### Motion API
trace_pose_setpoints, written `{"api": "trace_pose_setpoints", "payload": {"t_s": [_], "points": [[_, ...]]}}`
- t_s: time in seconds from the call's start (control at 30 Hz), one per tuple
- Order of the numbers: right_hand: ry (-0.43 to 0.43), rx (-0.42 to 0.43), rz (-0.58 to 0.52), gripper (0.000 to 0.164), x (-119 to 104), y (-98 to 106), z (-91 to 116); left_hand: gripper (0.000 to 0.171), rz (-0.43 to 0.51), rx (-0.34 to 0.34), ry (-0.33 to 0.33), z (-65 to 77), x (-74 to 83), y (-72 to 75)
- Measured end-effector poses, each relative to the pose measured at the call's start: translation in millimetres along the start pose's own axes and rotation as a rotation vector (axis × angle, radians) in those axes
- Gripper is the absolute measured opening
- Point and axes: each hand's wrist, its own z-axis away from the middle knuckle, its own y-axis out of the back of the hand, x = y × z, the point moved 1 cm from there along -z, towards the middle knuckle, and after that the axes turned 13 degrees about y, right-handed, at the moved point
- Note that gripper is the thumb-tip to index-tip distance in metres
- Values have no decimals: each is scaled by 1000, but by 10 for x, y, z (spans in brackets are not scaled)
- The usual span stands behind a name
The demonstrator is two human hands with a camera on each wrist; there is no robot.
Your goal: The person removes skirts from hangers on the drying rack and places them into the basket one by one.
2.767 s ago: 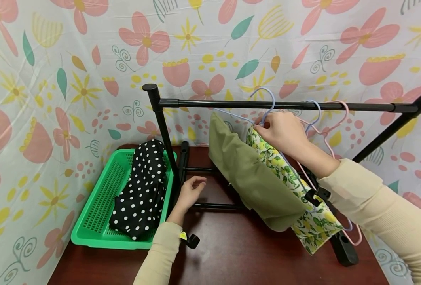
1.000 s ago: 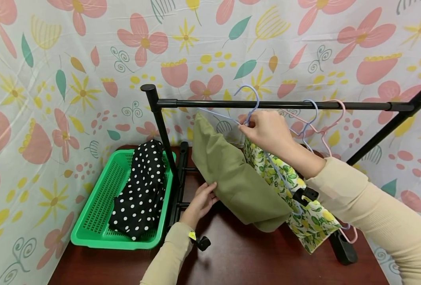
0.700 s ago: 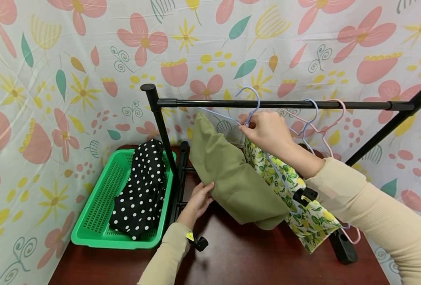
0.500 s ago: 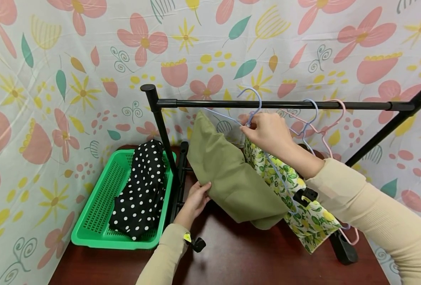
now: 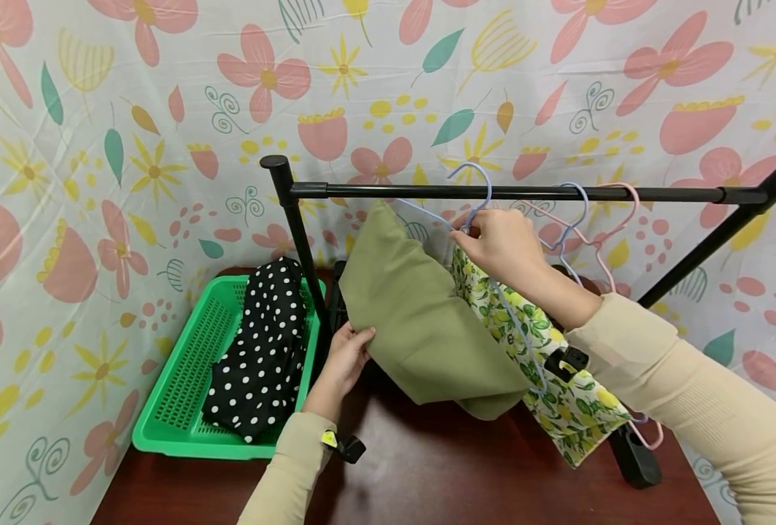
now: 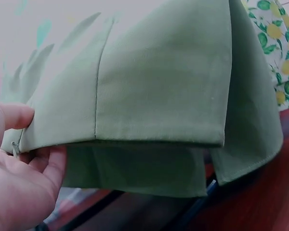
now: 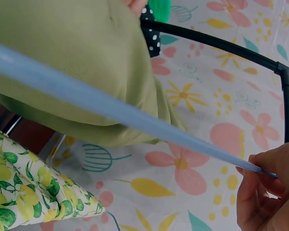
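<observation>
My right hand (image 5: 502,244) pinches a light-blue hanger (image 7: 111,108) just under its hook, which loops over the rack's bar. An olive-green garment (image 5: 421,321) hangs on this hanger. With thumb and fingers, my left hand (image 5: 343,361) grips the garment's left edge. The left wrist view shows the thumb on the outer face of the cloth (image 6: 159,82) and the fingers curled beneath its hem. Just right of it hangs a lemon-print garment (image 5: 578,423), partly covered by my right forearm.
A black rack bar (image 5: 388,191) spans the view, with a pink hanger (image 5: 636,208) and another blue one farther right. At left, beside the rack's leg, a green basket (image 5: 158,408) holds a black polka-dot cloth (image 5: 257,357). Everything stands on a dark red-brown table (image 5: 427,481).
My left hand has reached the olive-green garment, gripped its edge and drawn it left, spreading the cloth. My right hand slid the hanger left along the bar, then slightly back right.
</observation>
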Motion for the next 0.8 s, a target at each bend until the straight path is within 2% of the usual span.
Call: {"api": "trace_pose_setpoints", "payload": {"t_s": [0.1, 0.23, 0.47, 0.67, 0.8], "points": [[-7, 1, 16, 37, 16, -6, 10, 30, -5, -22, -29, 62, 90, -19], [-14, 5, 38, 36, 29, -4, 15, 33, -57, -46, -76, 151, 220, -48], [2, 19, 53, 40, 45, -2, 24, 29, -114, -79, -133, 285, 430, -128], [-13, 6, 41, 41, 61, -17, 34, 25, -165, -81, -173, 380, 582, -207], [-7, 10, 29, 41, 66, -18, 35, 29, -190, -77, -198, 437, 688, -250]]}}
